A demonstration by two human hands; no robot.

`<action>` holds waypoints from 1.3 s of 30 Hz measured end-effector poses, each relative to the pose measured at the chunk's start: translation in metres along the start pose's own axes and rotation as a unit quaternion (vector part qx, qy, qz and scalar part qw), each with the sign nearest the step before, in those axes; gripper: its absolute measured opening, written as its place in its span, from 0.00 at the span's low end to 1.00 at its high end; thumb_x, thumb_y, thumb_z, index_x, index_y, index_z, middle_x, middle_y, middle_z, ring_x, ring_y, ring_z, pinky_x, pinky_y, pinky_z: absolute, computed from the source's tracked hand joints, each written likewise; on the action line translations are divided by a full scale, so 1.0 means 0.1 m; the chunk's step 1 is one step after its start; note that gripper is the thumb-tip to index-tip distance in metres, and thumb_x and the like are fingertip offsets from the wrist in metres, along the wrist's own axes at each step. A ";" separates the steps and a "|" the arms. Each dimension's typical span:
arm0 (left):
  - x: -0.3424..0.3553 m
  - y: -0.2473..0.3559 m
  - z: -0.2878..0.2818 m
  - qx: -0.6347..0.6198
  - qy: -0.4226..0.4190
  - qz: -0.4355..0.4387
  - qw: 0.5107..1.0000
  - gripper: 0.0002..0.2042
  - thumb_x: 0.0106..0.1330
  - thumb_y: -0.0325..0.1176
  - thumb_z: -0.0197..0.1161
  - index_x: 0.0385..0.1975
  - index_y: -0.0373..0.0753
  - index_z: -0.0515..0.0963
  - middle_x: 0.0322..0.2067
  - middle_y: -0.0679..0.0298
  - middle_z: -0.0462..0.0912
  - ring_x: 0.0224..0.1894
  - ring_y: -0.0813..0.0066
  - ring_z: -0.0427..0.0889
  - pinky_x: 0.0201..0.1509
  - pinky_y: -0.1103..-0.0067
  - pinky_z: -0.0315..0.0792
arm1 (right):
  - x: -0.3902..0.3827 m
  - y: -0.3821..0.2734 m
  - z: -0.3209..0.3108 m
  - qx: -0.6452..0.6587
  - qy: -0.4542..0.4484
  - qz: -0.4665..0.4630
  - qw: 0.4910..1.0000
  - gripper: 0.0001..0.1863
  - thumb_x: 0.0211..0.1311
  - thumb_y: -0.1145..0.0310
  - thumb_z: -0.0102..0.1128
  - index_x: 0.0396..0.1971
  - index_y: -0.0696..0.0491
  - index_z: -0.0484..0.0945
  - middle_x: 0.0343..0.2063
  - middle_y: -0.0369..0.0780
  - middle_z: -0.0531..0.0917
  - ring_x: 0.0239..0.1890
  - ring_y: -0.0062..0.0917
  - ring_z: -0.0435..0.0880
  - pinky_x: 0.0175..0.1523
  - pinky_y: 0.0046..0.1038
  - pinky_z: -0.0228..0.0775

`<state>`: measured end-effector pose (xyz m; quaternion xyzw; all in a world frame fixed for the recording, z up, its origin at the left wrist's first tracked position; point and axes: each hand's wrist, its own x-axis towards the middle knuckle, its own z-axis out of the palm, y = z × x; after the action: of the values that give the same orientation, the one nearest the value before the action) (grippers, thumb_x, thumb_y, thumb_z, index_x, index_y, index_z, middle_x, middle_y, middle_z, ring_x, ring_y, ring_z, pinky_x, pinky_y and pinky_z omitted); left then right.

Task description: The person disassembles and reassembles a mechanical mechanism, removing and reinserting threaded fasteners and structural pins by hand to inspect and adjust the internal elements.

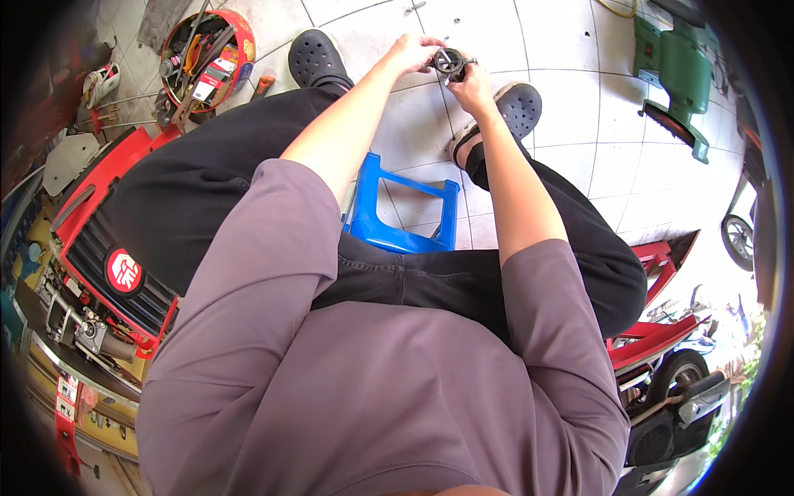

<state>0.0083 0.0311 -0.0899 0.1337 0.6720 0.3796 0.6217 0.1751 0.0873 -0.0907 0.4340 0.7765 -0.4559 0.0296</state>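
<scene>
Gripping the dark part (447,64) at twelve o'clock, fingers of your left hand (411,55) and right hand (472,90) clamped on it, you seem mid-job, with it not yet set down, though how much is done or left I cannot tell.

Hands: small round dark part (449,63) between left hand (408,56) and right hand (474,91)
Between black-trousered legs (207,161): blue rectangular plastic stool (401,239), on white square-tiled floor (571,107)
Left floor: round red tub (247,43), assorted hand tools (217,73) in it
Right floor: green rounded housing (691,78)
Far right: dark spoked wheel (737,240), possibly a motorbike's
</scene>
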 end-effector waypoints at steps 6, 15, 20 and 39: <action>-0.20 0.06 0.16 -0.049 0.025 -0.039 0.998 0.09 0.67 0.31 0.54 0.41 0.39 0.79 0.32 0.66 0.82 0.29 0.82 0.80 0.31 0.83 0.78 | -0.18 -0.36 -0.26 -0.311 -0.041 0.073 0.947 0.29 0.47 0.63 0.60 0.53 0.54 0.72 0.52 0.49 0.73 0.54 0.40 0.73 0.60 0.48 0.58; -0.38 -0.04 0.49 -0.157 0.081 -0.027 0.984 0.09 0.66 0.31 0.54 0.41 0.38 0.78 0.30 0.65 0.83 0.27 0.80 0.80 0.29 0.84 0.74 | -0.59 -0.42 -0.38 0.390 -0.051 0.314 0.864 0.29 0.56 0.62 0.61 0.54 0.59 0.62 0.39 0.42 0.79 0.35 0.26 0.82 0.38 0.28 0.74; -0.46 -0.01 0.59 -0.134 0.102 -0.010 0.986 0.09 0.66 0.30 0.53 0.41 0.35 0.76 0.32 0.62 0.83 0.29 0.77 0.82 0.30 0.82 0.76 | -0.58 -0.37 -0.33 0.395 0.064 0.256 0.880 0.23 0.59 0.65 0.62 0.51 0.59 0.67 0.36 0.40 0.81 0.33 0.21 0.82 0.35 0.19 0.73; -0.49 0.09 0.61 -0.032 0.163 0.067 0.984 0.09 0.63 0.29 0.56 0.36 0.34 0.81 0.28 0.58 0.84 0.28 0.73 0.83 0.31 0.78 0.78 | -0.56 -0.33 -0.30 0.169 0.177 0.196 0.950 0.14 0.48 0.68 0.60 0.34 0.60 0.80 0.27 0.44 0.84 0.31 0.26 0.83 0.39 0.26 0.73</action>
<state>0.0719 0.0263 -0.0441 0.0951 0.7414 0.4584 0.4809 0.1974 0.0657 -0.0262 0.6495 0.5807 -0.4818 -0.0933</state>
